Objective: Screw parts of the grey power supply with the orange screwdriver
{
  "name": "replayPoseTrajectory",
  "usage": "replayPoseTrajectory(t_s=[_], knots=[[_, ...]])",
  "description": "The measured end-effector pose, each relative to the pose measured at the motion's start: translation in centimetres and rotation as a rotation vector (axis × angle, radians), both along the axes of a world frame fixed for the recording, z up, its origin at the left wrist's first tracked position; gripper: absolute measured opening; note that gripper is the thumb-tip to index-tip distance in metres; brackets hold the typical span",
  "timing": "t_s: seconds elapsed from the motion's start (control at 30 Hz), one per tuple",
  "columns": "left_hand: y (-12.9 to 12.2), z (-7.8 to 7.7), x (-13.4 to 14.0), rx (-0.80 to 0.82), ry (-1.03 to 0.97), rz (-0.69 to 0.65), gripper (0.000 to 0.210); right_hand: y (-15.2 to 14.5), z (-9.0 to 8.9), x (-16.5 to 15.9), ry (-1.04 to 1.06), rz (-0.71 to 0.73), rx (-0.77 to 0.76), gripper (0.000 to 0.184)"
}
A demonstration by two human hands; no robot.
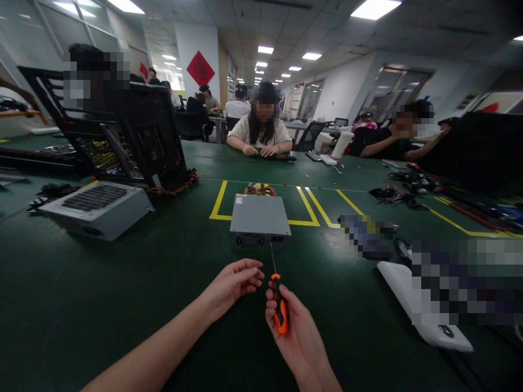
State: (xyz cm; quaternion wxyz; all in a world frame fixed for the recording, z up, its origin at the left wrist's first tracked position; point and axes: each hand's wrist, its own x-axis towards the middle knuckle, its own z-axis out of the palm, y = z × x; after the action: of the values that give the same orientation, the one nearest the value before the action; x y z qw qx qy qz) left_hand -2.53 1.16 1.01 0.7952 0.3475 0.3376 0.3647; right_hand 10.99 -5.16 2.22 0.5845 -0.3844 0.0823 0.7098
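An orange and black screwdriver (280, 310) is gripped in my right hand (297, 321), its thin shaft pointing away from me. The shaft's tip overlaps the near face of a grey computer power supply (261, 214); whether it touches, I cannot tell. That power supply has a round fan grille and a socket facing me, and colored cables (260, 189) bunch up behind it. Just left of the screwdriver, my left hand (236, 283) hovers with its fingers loosely curved and apart, holding nothing.
A second power supply (98, 209) lies at the left, before an open black computer case (122, 125). Yellow tape (304, 222) marks the green table (171, 305). To the right lie a white device (425, 307) and tangled cables (394, 196). A person (261, 125) sits opposite.
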Motion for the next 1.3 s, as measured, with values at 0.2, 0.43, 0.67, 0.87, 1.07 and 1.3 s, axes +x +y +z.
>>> replayPoseTrajectory(t_s=[0.2,0.43,0.67,0.87,1.07,1.3], knots=[[0.0,0.0,-0.1,0.006,0.013,0.004,0.024,0.3,0.1,0.0,-0.008,0.001,0.006,0.012],[0.1,-0.2,0.0,0.009,0.017,0.002,0.024,0.4,0.2,-0.1,-0.037,0.021,0.009,0.011],[0.2,0.0,0.0,0.087,0.072,0.01,0.026,0.5,-0.5,0.1,0.07,0.111,0.063,0.023],[0.1,0.4,0.2,0.504,0.422,0.203,0.022,0.2,-0.2,0.3,0.029,0.119,0.122,0.027],[0.7,2.5,1.3,1.076,0.799,0.395,0.018,-0.5,1.1,0.7,-0.014,0.15,0.093,0.018],[4.4,2.9,2.8,1.428,1.186,0.521,0.023,-1.1,0.9,0.4,-0.157,0.142,0.167,0.023]])
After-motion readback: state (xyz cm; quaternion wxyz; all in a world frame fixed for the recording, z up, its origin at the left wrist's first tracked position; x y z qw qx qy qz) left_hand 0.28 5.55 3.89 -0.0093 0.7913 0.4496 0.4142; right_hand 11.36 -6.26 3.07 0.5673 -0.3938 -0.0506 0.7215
